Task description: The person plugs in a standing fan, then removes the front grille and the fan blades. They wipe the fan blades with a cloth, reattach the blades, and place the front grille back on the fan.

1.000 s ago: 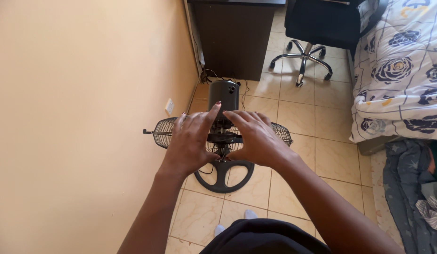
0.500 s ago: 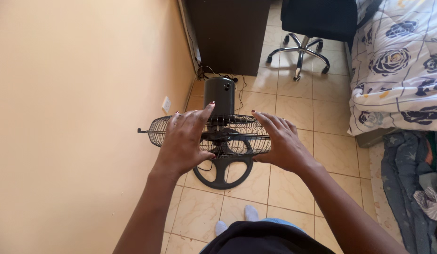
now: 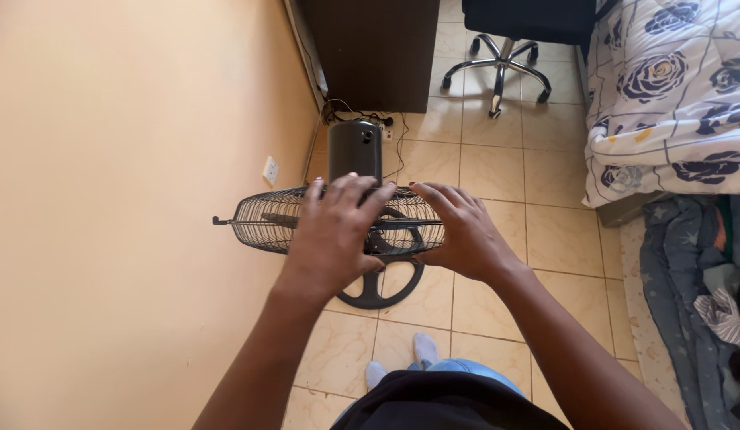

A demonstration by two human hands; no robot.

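- Fan (image 3: 338, 219): a dark standing fan on the tiled floor (image 3: 497, 171), just beside the peach-coloured wall (image 3: 123, 199); its wire grille faces up toward the camera, the round motor housing (image 3: 355, 149) sits behind the grille, and the ring-shaped base (image 3: 379, 288) shows below it
- Left hand (image 3: 332, 232): laid flat over the middle of the grille, fingers spread and stretched out toward the motor housing, not curled round anything; the palm looks to be touching the wires, though I cannot tell how firmly
- Right hand (image 3: 458, 231): at the right rim of the grille, fingers bent loosely and resting against the wire edge; whether they truly grip the rim is hidden by the hand itself
- A small stub or knob (image 3: 219, 220) sticks out from the left side of the grille, clear of both hands
- Dark cabinet (image 3: 370, 52) stands against the wall behind the fan, with a tangle of cables (image 3: 362, 119) at its foot
- Office chair (image 3: 501, 60) with a chrome star base stands well apart, further back
- Bed with a flowered cover (image 3: 673, 87) lies to the right, and crumpled clothes (image 3: 696, 271) lie on the floor beside it
- White wall socket (image 3: 270, 170) sits low on the wall, near the fan
- The person's feet in pale socks (image 3: 402, 358) stand just below the base
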